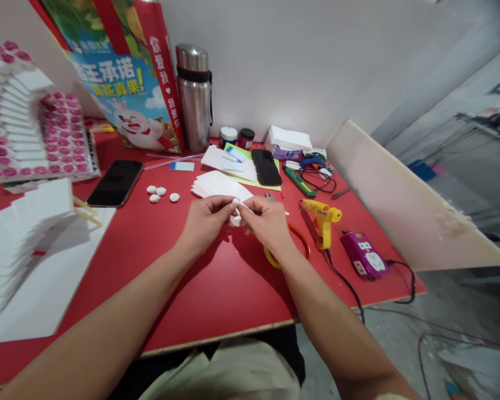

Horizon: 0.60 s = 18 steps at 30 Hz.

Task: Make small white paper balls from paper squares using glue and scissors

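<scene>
Both hands meet over the middle of the red table [216,289]. My left hand [208,219] pinches one end of a small white paper roll [235,220] between thumb and fingertips. From the other side, my right hand [269,219] grips the same roll, and part of it hangs below the fingers. To the left lie several small white paper rosettes [160,191]. A stack of white paper sheets [223,185] rests just behind my hands. A red and yellow ring of tape [306,250] lies partly under my right forearm.
A yellow glue gun [323,216] and purple power socket [364,255] stand right, with cables. Behind are phones [115,182], a green cutter [299,182], two jars [228,136] and a steel flask [194,100]. Folded white card models [29,239] occupy the left.
</scene>
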Available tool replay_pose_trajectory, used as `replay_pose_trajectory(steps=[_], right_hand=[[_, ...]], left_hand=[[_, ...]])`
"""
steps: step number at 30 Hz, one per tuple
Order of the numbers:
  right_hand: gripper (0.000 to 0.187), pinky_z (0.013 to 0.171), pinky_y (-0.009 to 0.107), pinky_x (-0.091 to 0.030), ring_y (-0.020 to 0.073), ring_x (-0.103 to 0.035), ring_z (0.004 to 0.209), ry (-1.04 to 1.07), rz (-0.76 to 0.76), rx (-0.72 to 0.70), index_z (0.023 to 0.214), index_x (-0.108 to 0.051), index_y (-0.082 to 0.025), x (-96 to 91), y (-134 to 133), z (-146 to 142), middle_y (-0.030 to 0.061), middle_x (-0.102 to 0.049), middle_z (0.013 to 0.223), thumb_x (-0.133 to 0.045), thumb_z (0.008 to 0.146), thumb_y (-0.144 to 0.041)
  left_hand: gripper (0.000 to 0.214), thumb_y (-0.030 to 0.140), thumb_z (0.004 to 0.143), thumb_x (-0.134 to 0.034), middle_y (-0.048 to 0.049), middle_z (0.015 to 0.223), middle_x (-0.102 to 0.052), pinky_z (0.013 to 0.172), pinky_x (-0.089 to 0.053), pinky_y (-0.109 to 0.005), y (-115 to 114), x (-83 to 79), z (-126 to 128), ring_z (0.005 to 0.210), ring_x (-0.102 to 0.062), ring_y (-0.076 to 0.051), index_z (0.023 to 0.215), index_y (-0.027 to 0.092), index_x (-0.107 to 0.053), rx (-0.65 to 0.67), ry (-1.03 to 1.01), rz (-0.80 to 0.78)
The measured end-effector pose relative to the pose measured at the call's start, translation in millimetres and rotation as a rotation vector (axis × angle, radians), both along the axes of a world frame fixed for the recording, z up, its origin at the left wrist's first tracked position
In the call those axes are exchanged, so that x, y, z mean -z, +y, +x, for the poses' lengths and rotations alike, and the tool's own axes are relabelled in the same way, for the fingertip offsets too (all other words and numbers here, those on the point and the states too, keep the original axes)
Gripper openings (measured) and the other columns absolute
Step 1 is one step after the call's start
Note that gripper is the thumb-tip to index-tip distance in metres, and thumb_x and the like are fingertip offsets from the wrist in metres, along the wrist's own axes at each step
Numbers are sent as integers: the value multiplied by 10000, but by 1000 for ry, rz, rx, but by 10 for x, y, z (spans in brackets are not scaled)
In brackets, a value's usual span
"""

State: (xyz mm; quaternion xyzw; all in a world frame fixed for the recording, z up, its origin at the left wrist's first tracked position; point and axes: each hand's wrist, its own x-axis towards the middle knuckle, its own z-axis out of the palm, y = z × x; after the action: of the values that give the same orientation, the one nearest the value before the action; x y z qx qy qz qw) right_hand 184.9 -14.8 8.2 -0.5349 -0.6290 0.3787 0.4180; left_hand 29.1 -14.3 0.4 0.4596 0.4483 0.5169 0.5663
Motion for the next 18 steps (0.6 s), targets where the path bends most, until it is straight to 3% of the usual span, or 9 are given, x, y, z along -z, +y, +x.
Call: replay_pose_trajectory(steps=[4,9,14,18], right_hand=[[295,495,253,-481,114,-591,458,138,-19,-52,783,-691,-189,-39,-31,-24,8,-696,660,-667,921,-449],[283,486,247,-477,104,-583,464,168,4,-95,826,-717,-182,-87,-41,6,5,-684,679,-665,934,-439],[330,519,258,-487,112,-595,475,28,29,-153,844,-707,-202,-80,-44,36,11,-696,691,-624,967,-496],[334,526,263,-463,135,-603,523,-70,58,-99,789,-670,-214,-51,-47,47,27,-690,673,-598,985,-474]], left_hand=[[309,374,772,-819,-53,818,-772,643,-533,-276,-14,17,38,637,-645,-142,973,139,-816,-118,77,119],[302,354,728,-861,-62,819,-786,636,-543,-280,-17,15,24,644,-658,-149,944,144,-837,-147,55,145],[247,325,721,-857,-71,812,-797,670,-571,-303,-35,12,13,694,-705,-186,892,148,-839,-148,104,146],[203,298,766,-815,-77,877,-806,716,-570,-305,-49,23,4,772,-727,-203,906,153,-833,-130,176,199]])
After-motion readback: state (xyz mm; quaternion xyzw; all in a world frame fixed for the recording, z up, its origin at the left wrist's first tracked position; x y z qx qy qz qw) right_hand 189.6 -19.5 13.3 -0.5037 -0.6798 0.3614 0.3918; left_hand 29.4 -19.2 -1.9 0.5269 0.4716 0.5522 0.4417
